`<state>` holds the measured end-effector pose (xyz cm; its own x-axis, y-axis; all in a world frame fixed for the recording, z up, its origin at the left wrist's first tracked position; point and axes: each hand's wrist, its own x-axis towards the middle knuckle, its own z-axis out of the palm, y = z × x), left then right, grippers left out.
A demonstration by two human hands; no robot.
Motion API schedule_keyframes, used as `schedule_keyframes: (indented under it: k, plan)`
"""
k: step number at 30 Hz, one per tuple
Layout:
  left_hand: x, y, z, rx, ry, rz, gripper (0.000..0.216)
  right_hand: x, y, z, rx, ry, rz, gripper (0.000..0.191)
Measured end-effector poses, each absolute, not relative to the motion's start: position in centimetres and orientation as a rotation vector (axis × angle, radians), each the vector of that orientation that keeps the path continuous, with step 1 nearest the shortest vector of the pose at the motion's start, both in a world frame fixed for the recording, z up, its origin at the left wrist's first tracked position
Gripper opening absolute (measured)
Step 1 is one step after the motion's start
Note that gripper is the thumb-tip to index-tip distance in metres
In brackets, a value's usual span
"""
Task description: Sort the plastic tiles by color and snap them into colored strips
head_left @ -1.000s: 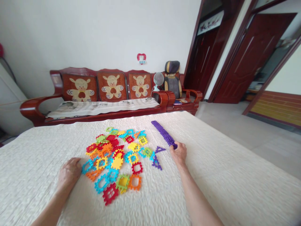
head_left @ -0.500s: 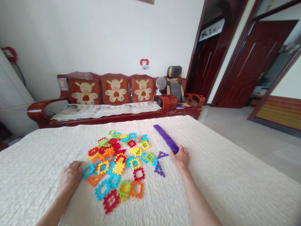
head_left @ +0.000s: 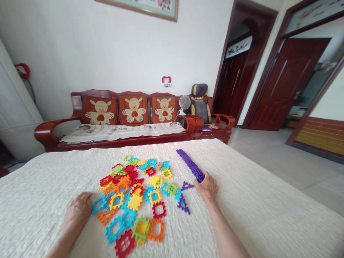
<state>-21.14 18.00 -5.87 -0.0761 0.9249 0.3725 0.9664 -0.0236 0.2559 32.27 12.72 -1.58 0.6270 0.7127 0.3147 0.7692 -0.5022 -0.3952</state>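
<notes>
A long purple row of plastic interlocking pieces [head_left: 190, 164], stacked side by side, lies slanting on the white cloth. Its near end is held by my right hand [head_left: 208, 188], with the thumb on the left side and the fingers partly hidden. Two loose purple triangle pieces [head_left: 183, 205] lie left of that hand. My left hand [head_left: 77, 209] rests on the cloth, loosely bent and holding nothing visible. Close to its fingertips is a blue frame piece [head_left: 99, 204], at the left edge of a spread pile of red, orange, yellow, green and blue toothed pieces [head_left: 135, 202].
The quilted white cloth [head_left: 255, 208] covers the broad table. Beyond its far edge stands a wooden sofa [head_left: 55, 129] with bear cushions [head_left: 133, 109]. A small fan [head_left: 184, 103] and a chair with a massage cushion [head_left: 200, 107] are behind, right of the sofa.
The view has tilted up, so everything sits lower in the picture and more of the framed picture on the wall shows. Both hands and the pieces stay in about the same places.
</notes>
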Motion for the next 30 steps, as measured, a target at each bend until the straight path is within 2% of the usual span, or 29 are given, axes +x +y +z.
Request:
schedule_keyframes:
  k: [17,30]
  plan:
    - [-21.1,18.0,-5.9,-2.058,-2.144,-0.688,0.032,32.9,13.8,-1.8,-2.353,-1.203,-0.137,0.05]
    - [-21.0,17.8,-5.6,-2.069,-2.157,-0.668,0.033,33.1,13.8,-2.4,-2.231,-1.152,-0.165,0.057]
